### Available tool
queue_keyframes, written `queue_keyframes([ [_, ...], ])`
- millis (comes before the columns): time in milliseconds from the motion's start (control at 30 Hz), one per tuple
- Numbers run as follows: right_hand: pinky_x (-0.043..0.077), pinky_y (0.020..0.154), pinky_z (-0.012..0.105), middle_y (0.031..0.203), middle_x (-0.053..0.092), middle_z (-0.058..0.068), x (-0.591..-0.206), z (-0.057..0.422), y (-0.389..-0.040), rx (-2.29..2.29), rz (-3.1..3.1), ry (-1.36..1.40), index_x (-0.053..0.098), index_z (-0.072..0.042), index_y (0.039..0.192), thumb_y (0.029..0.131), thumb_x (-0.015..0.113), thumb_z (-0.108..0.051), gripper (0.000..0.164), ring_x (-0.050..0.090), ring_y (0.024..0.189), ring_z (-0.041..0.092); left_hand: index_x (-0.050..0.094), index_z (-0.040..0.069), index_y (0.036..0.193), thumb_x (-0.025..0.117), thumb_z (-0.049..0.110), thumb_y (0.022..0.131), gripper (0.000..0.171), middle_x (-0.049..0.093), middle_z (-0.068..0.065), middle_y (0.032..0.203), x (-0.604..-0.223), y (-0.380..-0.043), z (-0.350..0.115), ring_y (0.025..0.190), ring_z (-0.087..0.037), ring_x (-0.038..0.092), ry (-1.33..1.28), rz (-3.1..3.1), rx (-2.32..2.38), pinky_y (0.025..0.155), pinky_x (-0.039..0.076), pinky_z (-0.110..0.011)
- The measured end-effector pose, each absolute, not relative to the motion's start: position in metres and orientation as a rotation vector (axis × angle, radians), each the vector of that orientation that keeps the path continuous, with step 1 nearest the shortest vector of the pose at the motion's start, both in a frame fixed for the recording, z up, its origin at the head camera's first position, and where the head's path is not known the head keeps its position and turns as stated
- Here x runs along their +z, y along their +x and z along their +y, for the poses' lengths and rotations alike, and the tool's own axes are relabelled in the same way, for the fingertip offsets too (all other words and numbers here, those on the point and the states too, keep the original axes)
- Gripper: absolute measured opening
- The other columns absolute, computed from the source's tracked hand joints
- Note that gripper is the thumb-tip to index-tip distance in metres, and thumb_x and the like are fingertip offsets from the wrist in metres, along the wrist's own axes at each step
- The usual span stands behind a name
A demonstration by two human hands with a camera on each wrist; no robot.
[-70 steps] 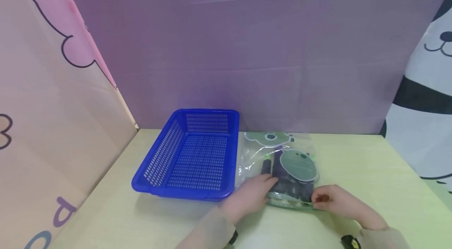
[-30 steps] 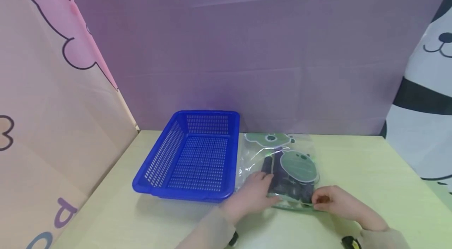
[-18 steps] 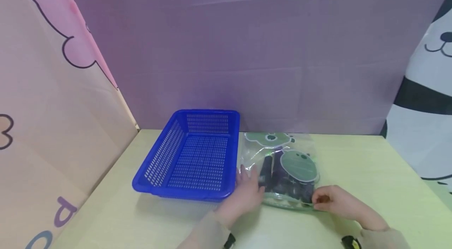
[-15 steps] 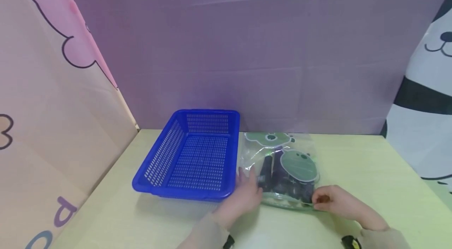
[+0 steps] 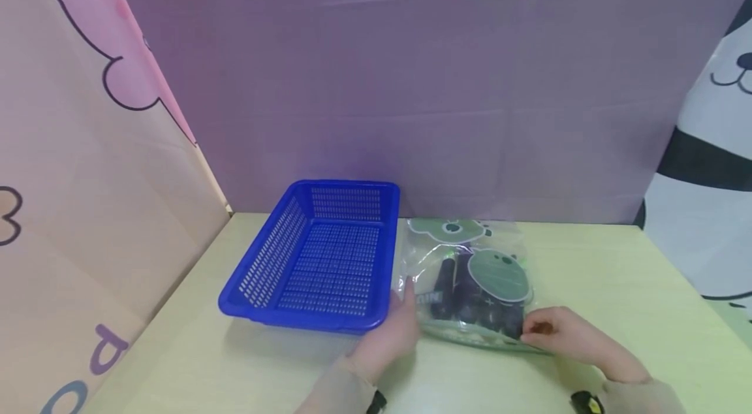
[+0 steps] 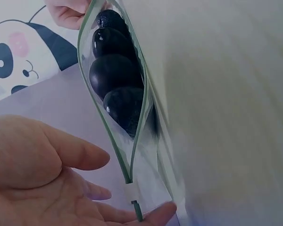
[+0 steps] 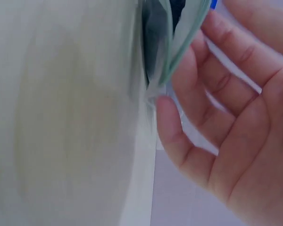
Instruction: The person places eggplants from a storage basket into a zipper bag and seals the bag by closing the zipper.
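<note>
A clear zip bag (image 5: 431, 264) with green bear prints lies on the table, right of the basket. Its mouth faces the person and gapes between green zip edges. Inside are several glossy, dark, eggplant-like pieces (image 6: 114, 73), their rounded ends showing. My right hand (image 5: 566, 335) pinches the right end of the mouth with curled fingers (image 7: 184, 70). At the left end, my left hand (image 5: 390, 335) has its thumb and fingers spread apart. One fingertip (image 6: 165, 213) sits right at the zip's tail, just below the white slider (image 6: 132, 192).
A blue perforated plastic basket (image 5: 329, 270) stands on the pale wooden table (image 5: 264, 375), its right wall close to the bag and left hand. Purple cloth (image 5: 352, 74) hangs behind the table. Printed cloths flank both sides.
My left hand has slid leftward off the dark pieces to the bag's left end, its fingers loosened. My right hand has stayed at the right end of the mouth.
</note>
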State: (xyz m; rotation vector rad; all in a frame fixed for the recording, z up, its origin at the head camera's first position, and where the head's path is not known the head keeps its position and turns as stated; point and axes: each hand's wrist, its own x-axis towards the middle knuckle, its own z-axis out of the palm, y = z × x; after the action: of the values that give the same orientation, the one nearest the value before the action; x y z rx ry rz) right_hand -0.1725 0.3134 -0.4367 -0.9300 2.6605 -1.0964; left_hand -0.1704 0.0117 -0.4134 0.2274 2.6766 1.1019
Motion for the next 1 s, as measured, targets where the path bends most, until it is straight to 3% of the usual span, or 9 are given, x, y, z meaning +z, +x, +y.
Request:
queue_keyframes([
  [100, 0.047, 0.061, 0.021, 0.077, 0.062, -0.010, -0.437, 0.317, -0.172, -0.996, 2.779, -0.816, 0.065, -0.013, 0.080, 0.085, 0.068, -0.013, 0.005, 0.052, 0.072, -0.006, 0.007, 0.001, 0.150, 0.046, -0.018, 0.077, 0.085, 0.010, -0.044, 0.145, -0.416, -0.171, 0.011, 0.139, -0.049, 0.011, 0.198, 2.649, 1.128, 0.112, 0.023, -0.054],
  [200, 0.044, 0.062, 0.025, 0.077, 0.057, -0.005, -0.436, 0.319, -0.173, -0.865, 2.860, -0.624, 0.062, -0.013, 0.081, 0.080, 0.071, -0.017, 0.010, 0.048, 0.072, 0.003, 0.005, 0.003, 0.151, 0.046, -0.018, 0.077, 0.086, 0.015, -0.043, 0.144, -0.417, -0.172, 0.010, 0.138, -0.049, 0.018, 0.201, 2.639, 1.095, 0.108, 0.032, -0.054],
  [400, 0.047, 0.068, 0.039, 0.086, 0.059, 0.008, -0.430, 0.319, -0.174, -0.769, 2.855, -0.336, 0.055, -0.006, 0.091, 0.077, 0.073, -0.017, 0.026, 0.054, 0.080, 0.021, 0.009, -0.005, 0.148, 0.048, -0.015, 0.079, 0.079, 0.024, -0.046, 0.138, -0.421, -0.174, 0.008, 0.133, -0.050, 0.025, 0.275, 2.668, 1.090, 0.108, 0.031, -0.054],
  [533, 0.047, 0.065, 0.035, 0.086, 0.061, 0.007, -0.427, 0.318, -0.174, -0.827, 2.805, -0.313, 0.052, -0.005, 0.092, 0.078, 0.072, -0.013, 0.026, 0.055, 0.077, 0.019, 0.009, -0.009, 0.146, 0.048, -0.010, 0.083, 0.074, 0.034, -0.044, 0.131, -0.428, -0.177, 0.005, 0.122, -0.048, 0.038, 0.336, 2.664, 1.166, 0.107, 0.032, -0.054],
  [633, 0.043, 0.059, 0.028, 0.079, 0.059, 0.004, -0.427, 0.319, -0.171, -0.888, 2.779, -0.369, 0.049, -0.006, 0.090, 0.079, 0.070, -0.010, 0.025, 0.051, 0.068, 0.013, 0.007, -0.009, 0.146, 0.045, -0.009, 0.085, 0.072, 0.030, -0.043, 0.135, -0.434, -0.180, 0.003, 0.126, -0.048, 0.036, 0.345, 2.575, 1.339, 0.109, 0.028, -0.055],
  [767, 0.041, 0.056, 0.024, 0.075, 0.056, 0.002, -0.430, 0.321, -0.169, -0.931, 2.769, -0.431, 0.048, -0.006, 0.089, 0.075, 0.068, -0.004, 0.025, 0.047, 0.063, 0.008, 0.005, -0.010, 0.145, 0.041, -0.009, 0.086, 0.069, 0.010, -0.042, 0.145, -0.439, -0.180, -0.001, 0.137, -0.052, 0.013, 0.330, 2.442, 1.573, 0.113, 0.012, -0.058],
  [867, 0.042, 0.057, 0.025, 0.077, 0.057, 0.002, -0.432, 0.322, -0.170, -0.925, 2.774, -0.428, 0.049, -0.007, 0.087, 0.071, 0.067, 0.000, 0.025, 0.049, 0.067, 0.010, 0.001, -0.013, 0.143, 0.040, -0.005, 0.088, 0.068, 0.006, -0.045, 0.144, -0.446, -0.180, -0.004, 0.135, -0.056, 0.009, 0.305, 2.365, 1.702, 0.112, 0.008, -0.060],
  [933, 0.042, 0.058, 0.026, 0.077, 0.057, 0.002, -0.431, 0.321, -0.171, -0.916, 2.773, -0.392, 0.050, -0.007, 0.085, 0.069, 0.066, 0.003, 0.025, 0.049, 0.068, 0.012, -0.001, -0.006, 0.146, 0.041, 0.002, 0.091, 0.070, 0.027, -0.041, 0.137, -0.499, -0.208, -0.004, 0.127, -0.050, 0.035, 0.290, 2.334, 1.794, 0.111, 0.025, -0.054],
  [1000, 0.042, 0.057, 0.026, 0.076, 0.056, 0.002, -0.431, 0.321, -0.171, -0.920, 2.761, -0.361, 0.050, -0.007, 0.083, 0.069, 0.065, 0.005, 0.024, 0.048, 0.068, 0.014, 0.003, 0.004, 0.147, 0.041, 0.011, 0.094, 0.066, 0.048, -0.025, 0.117, -0.566, -0.242, -0.002, 0.102, -0.031, 0.057, 0.396, 2.363, 1.910, 0.097, 0.045, -0.038],
])
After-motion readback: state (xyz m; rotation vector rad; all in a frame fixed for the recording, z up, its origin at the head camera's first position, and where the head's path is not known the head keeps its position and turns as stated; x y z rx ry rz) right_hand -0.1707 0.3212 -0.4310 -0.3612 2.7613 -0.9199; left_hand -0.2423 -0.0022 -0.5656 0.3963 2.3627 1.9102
